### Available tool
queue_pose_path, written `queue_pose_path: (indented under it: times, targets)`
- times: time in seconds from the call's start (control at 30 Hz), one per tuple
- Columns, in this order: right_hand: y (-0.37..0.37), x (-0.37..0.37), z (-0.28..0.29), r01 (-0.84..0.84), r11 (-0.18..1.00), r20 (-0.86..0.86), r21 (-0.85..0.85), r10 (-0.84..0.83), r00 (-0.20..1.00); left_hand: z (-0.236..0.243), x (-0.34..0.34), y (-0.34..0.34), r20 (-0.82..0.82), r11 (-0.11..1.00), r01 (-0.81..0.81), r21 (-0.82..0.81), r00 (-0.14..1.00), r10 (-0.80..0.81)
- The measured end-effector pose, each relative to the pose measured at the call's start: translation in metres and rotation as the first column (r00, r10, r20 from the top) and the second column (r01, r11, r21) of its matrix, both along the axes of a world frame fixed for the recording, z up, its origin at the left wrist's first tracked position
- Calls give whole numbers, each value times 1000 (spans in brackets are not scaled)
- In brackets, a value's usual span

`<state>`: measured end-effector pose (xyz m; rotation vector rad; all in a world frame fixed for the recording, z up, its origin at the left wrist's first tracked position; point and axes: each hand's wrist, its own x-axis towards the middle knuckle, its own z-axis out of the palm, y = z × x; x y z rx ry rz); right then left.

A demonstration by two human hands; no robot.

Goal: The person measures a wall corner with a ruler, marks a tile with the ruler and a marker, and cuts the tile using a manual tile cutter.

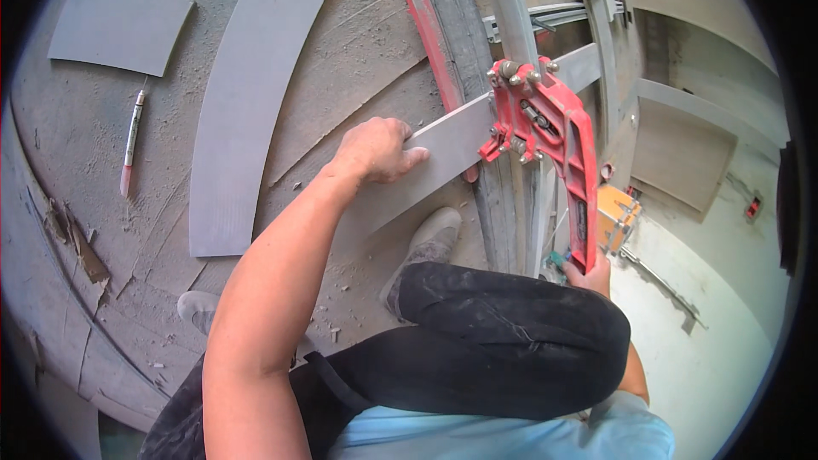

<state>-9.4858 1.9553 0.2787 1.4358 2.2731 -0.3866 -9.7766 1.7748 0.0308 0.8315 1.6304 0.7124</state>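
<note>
My left hand (375, 151) grips the upper edge of a flat grey tile strip (456, 145), its thumb lying along the near face. The strip slants up to the right and passes behind the jaw of a red plier-like tool (558, 123) with several metal bolts and rollers. Its long handle runs down to my right hand (590, 277), whose fingers close around the lower end; my knee partly covers that hand. Whether the jaw presses on the strip, I cannot tell. A red bar (434, 51) passes under the strip, left of the tool.
On the dusty floor at left lie a large curved grey tile piece (251, 102), a smaller curved piece (123, 31) and a marker pen (131, 143). Metal rails (511, 8) run beneath the strip. At right are an orange-yellow box-like object (613, 215) and a pale wall panel (682, 149).
</note>
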Motion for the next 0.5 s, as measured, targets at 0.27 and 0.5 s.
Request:
queue_pose_path:
  times: [0.27, 0.5]
  targets:
    - [-4, 2, -1, -27, 1000, -1, 11, 27, 1000, 1, 3, -2, -36, 1000, 11, -16, 999, -12]
    - [-3, 12, -4, 39, 999, 5, -1, -39, 999, 5, 2, -2, -27, 1000, -17, -6, 1000, 16]
